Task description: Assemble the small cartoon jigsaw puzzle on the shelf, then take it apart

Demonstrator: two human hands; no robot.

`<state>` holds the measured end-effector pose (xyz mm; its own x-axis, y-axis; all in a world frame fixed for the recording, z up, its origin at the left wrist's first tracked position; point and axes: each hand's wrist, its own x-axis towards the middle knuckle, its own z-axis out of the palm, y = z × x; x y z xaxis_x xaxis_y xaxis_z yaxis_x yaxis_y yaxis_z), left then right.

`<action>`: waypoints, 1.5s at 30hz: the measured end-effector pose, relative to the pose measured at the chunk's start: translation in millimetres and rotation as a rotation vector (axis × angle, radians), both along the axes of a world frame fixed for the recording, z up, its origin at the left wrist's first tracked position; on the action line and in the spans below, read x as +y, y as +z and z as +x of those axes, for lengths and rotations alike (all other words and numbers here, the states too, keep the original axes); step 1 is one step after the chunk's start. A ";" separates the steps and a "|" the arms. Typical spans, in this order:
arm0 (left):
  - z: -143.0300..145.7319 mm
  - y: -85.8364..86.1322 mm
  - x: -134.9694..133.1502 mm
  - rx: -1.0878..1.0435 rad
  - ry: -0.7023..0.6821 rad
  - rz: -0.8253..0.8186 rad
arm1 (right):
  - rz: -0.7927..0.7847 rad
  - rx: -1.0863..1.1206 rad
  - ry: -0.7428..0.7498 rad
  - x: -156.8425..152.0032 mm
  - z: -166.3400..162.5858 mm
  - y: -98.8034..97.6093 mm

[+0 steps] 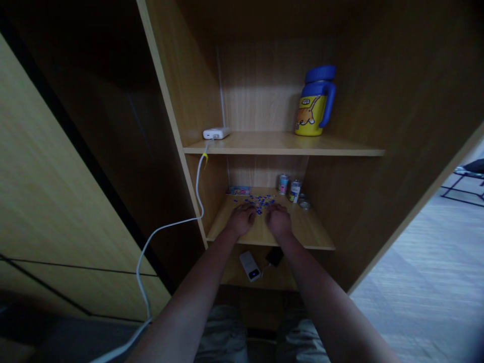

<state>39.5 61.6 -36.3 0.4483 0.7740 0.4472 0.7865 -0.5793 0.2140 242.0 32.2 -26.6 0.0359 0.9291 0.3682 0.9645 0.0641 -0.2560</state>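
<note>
**Left hand:** the left hand (241,220) is palm down at the near edge of the small blue pieces (259,203), fingers loosely together and pointing far and a bit inward. Can't tell if it's pinching anything, the fingertips are too small and dim.

**Right hand:** the right hand (279,221) mirrors it, palm down with fingers bunched and angled far and slightly inward. Just beside the left one, not touching as far as I can see. Same deal, can't tell about a pinch.

**Blue stuff:** the small blue pieces sit on the lower shelf (315,229), in a loose scatter between and just past the fingertips. The patch runs roughly left to right. The bits are too tiny to make out any direction on them.

**Far end of that shelf:** a colorful flat card (239,190) at far left, plus two cans (283,184) at the back and small metal lids (304,204) to the right.

**Up top:** a yellow cat-print jug with a blue lid (314,96) stands upright at right on the upper shelf (283,145), and a white charger (216,133) sits at left, with a white cable (177,224) hanging off it.

**Below:** a white power bank (250,265) lies beside a small black device (274,256).
</note>
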 end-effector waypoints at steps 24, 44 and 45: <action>3.2 -2.9 4.6 0.024 -0.011 -0.029 | -0.057 -0.058 0.390 9.1 -2.9 -1.3; 2.3 -7.4 9.9 0.091 0.084 -0.160 | -0.181 -0.060 0.407 32.7 -6.1 -5.3; 2.5 -7.4 10.1 0.088 0.086 -0.161 | -0.156 -0.059 0.403 31.7 -5.8 -5.2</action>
<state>42.0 71.7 -43.6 0.4098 0.8693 0.2764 0.8513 -0.4733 0.2265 236.2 63.8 -31.8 -0.3581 0.9090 0.2131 0.8835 0.4037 -0.2374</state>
